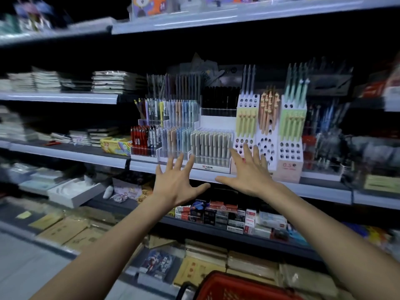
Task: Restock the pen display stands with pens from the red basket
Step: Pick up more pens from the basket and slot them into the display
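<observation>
Two hands, left hand (176, 182) and right hand (249, 172), fingers spread wide, holding nothing, before grey pens (211, 142) in clear display stand (213, 163); red basket (242, 287) below.

This is a stationery shop: long metal shelves (62, 98) carry pen display stands (290, 148) at 12 o'clock and stacked notebooks (108, 82) at 10 o'clock, with a red shopping basket (238, 286) at 6 o'clock.

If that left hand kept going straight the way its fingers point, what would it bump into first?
Likely the clear pen stand of pastel pens right ahead of the left hand; depth is unclear.
</observation>
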`<action>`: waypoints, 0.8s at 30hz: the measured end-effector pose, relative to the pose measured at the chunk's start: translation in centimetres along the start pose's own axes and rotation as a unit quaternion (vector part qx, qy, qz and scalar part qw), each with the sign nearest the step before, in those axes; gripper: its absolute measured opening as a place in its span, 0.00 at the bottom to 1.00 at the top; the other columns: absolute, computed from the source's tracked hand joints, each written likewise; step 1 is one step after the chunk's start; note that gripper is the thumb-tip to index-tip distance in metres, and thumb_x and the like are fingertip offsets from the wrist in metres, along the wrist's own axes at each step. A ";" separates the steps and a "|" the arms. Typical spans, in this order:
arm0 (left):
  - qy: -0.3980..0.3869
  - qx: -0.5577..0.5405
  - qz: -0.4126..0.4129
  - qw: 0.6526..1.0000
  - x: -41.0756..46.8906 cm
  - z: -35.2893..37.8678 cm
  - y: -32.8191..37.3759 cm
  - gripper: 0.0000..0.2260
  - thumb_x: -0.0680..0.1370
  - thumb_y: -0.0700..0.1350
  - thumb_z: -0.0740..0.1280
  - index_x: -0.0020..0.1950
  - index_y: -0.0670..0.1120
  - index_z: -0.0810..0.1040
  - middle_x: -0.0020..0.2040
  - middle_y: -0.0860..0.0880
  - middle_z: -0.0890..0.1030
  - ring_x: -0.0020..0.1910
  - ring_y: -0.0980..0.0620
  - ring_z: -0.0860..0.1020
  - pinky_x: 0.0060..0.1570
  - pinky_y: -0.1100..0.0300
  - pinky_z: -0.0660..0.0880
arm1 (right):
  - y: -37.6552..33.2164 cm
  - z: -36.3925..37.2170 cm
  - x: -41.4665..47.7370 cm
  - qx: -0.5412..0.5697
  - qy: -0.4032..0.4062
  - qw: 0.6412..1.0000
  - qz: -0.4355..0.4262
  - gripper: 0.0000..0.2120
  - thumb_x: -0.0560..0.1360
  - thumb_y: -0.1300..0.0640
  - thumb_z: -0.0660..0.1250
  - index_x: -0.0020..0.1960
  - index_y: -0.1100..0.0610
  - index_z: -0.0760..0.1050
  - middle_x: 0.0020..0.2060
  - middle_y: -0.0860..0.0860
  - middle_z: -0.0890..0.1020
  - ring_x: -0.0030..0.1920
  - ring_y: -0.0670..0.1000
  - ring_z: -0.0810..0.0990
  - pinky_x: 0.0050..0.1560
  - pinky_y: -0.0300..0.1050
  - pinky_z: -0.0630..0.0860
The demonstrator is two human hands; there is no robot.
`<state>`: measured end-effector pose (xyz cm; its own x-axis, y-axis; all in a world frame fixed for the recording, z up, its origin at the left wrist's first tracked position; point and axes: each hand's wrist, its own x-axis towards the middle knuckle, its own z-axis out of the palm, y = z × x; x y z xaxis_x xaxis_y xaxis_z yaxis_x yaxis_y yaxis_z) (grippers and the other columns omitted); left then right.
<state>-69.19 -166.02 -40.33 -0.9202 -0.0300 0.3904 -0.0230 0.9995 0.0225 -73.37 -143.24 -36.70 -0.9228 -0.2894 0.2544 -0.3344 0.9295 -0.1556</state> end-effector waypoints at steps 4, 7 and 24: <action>0.014 0.026 0.028 0.999 -3.5 0.5 1.3 0.49 0.70 0.83 0.46 0.84 0.59 0.41 0.86 0.46 0.45 0.84 0.40 0.44 0.76 0.28 0.51 | 1.2 1.0 -4.3 -0.015 -0.017 1.000 0.014 0.60 0.66 0.16 0.55 0.81 0.45 0.28 0.81 0.52 0.29 0.79 0.60 0.25 0.79 0.64 0.32; 0.021 0.029 0.045 0.998 -5.5 1.3 2.5 0.49 0.69 0.83 0.44 0.84 0.59 0.38 0.85 0.45 0.43 0.84 0.40 0.43 0.76 0.29 0.51 | 2.5 2.2 -6.9 -0.030 -0.014 0.999 0.024 0.61 0.65 0.14 0.54 0.80 0.44 0.25 0.80 0.52 0.27 0.78 0.60 0.24 0.78 0.64 0.31; -0.137 -0.007 0.108 0.985 -11.5 19.6 9.9 0.45 0.73 0.80 0.48 0.84 0.59 0.41 0.86 0.48 0.45 0.84 0.42 0.43 0.79 0.34 0.47 | 11.9 20.7 -15.6 -0.054 -0.143 0.986 0.068 0.60 0.67 0.16 0.55 0.79 0.44 0.24 0.79 0.52 0.26 0.78 0.59 0.24 0.79 0.63 0.34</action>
<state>-66.46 -155.50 -62.63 -0.9740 0.1897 0.1242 0.1887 0.9818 -0.0195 -66.96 -132.36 -62.26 -0.9791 -0.1984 -0.0443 -0.1954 0.9786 -0.0638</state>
